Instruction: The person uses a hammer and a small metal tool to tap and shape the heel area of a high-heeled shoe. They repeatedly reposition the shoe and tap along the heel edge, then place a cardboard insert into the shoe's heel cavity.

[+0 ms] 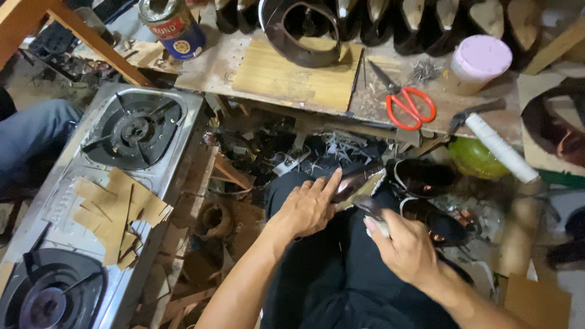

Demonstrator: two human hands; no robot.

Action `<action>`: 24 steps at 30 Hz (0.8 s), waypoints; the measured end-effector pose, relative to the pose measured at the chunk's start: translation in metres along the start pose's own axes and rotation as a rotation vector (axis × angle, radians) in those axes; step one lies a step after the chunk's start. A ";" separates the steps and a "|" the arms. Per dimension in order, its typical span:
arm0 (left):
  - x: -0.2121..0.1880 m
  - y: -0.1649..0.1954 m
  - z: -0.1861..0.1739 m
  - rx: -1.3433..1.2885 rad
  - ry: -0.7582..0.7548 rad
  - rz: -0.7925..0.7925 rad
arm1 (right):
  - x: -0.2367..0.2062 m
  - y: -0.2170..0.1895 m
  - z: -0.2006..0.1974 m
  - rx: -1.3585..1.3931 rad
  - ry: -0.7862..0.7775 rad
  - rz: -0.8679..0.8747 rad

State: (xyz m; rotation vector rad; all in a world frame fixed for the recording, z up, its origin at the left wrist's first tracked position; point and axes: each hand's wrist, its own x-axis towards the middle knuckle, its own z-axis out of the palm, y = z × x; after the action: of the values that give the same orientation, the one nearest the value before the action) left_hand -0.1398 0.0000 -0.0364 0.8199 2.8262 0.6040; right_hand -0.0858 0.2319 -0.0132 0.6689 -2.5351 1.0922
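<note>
My left hand point(308, 206) rests flat on a dark shoe upper point(359, 181) lying across my lap, fingers pressing its near side. My right hand point(405, 247) is closed around a small tool point(373, 213) whose dark tip touches the shoe's edge. Both hands sit over my dark trousers, below the low wooden workbench point(274, 76).
A two-burner gas stove point(131, 131) with cardboard pieces point(116, 213) on it stands at left. The bench holds red-handled scissors point(409, 105), a glue tin point(170, 27), a pink-lidded tub point(481, 58), a white-handled hammer point(496, 146) and shoe lasts. Another shoe point(426, 178) and scraps lie below.
</note>
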 end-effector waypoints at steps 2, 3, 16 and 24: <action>0.003 -0.002 0.000 -0.037 0.010 0.012 | 0.000 0.002 -0.002 -0.079 -0.074 0.136; 0.002 -0.003 0.000 -0.054 -0.014 0.011 | 0.001 0.002 -0.003 -0.122 -0.106 0.209; -0.020 -0.017 -0.034 -0.562 -0.047 -0.058 | 0.000 0.038 0.022 -0.216 -0.249 0.384; -0.073 -0.009 0.013 -0.452 0.532 -0.101 | 0.021 0.008 0.004 -0.291 -0.452 0.487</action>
State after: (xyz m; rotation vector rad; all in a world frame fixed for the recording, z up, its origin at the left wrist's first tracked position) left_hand -0.0803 -0.0421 -0.0506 0.4785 2.9352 1.5680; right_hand -0.1086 0.2278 -0.0111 0.2372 -3.2789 0.7253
